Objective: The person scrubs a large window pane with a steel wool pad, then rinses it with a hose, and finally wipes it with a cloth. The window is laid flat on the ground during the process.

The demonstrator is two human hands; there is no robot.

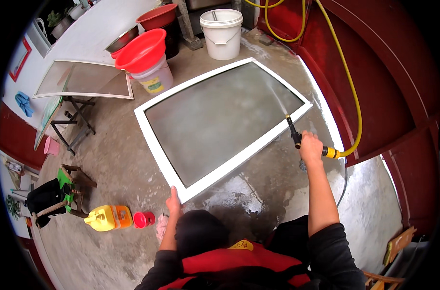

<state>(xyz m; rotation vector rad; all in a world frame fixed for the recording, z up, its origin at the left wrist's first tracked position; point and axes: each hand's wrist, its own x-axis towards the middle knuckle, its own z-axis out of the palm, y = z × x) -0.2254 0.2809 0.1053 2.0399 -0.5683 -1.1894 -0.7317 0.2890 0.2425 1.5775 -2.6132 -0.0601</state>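
Note:
A white-framed window sash (220,130) with a hazy grey pane lies in front of me. At its near-left corner, my left hand (174,202) grips the frame, thumb along the edge and the other fingers partly hidden. My right hand (310,146) is wrapped round a black spray gun (293,131) with a brass tip, just beyond the sash's right side. From the tip a thin jet of water (280,100) runs toward the far right part of the pane. A yellow hose (356,111) joins the gun behind my right hand.
A white bucket (221,36) stands behind the sash, and a red basin (141,50) rests on another bucket. Left are a screen panel (84,79) on a black stand, a chair (60,191), a yellow jug (106,218) and a red cup (143,220). Red doors (365,63) bound the right.

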